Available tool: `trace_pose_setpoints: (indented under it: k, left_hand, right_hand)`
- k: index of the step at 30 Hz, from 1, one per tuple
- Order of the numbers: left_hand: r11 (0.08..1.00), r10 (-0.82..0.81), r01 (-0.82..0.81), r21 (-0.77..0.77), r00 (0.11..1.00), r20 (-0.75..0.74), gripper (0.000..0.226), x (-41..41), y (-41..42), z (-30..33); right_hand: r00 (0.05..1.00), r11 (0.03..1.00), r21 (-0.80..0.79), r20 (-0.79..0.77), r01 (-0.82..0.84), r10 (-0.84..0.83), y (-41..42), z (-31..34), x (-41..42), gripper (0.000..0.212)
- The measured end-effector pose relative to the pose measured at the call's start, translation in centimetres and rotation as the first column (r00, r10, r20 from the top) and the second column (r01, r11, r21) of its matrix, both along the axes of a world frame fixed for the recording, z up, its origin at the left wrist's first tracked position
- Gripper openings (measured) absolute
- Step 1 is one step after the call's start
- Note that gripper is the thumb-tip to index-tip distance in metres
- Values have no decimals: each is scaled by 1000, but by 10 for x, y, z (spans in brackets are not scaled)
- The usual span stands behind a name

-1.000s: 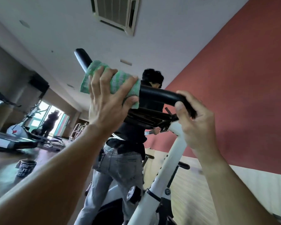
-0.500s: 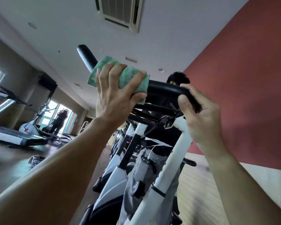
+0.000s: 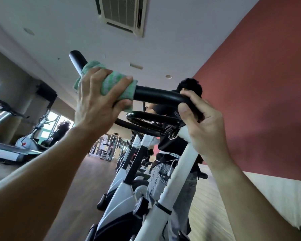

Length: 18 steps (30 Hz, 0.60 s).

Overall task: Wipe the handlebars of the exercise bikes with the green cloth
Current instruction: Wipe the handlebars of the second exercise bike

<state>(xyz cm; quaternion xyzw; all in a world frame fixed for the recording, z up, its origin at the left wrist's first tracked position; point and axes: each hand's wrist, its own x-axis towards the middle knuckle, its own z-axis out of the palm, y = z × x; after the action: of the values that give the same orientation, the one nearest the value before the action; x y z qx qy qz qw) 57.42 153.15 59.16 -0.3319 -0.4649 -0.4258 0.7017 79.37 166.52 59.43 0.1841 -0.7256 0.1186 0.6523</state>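
Head view looks up along a white exercise bike [image 3: 174, 186]. Left hand [image 3: 97, 103] grips the green cloth [image 3: 115, 84], wrapped round the black handlebar [image 3: 156, 96] near its left bend. Right hand [image 3: 203, 126] grasps the bar's right end. Beyond the bike stands another person [image 3: 174, 153], beside the red wall [image 3: 261, 94].

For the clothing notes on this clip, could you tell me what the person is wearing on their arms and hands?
Nothing shows on either: the left hand and right hand are bare, without gloves, rings or a watch, and both forearms are uncovered as far as the frame shows.
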Motion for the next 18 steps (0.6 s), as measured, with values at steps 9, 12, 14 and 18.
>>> trace_pose_setpoints:
  k: [9,12,14,18]
  left_hand:
    - [988,149,-141,57,972,-182,45,59,37,7]
    - [986,161,-168,-11,963,-214,46,46,21,7]
    - [985,162,-169,-36,974,-160,47,39,12,6]
    - [993,113,-114,-31,993,-36,48,54,19,3]
  right_hand:
    - [999,999,13,-15,39,-38,8,1,-5,25]
    - [998,998,13,1,56,-56,8,2,1,25]
    - [998,998,-3,-10,55,-55,6,1,1,26]
    - [999,999,-17,-7,40,-40,7,2,0,27]
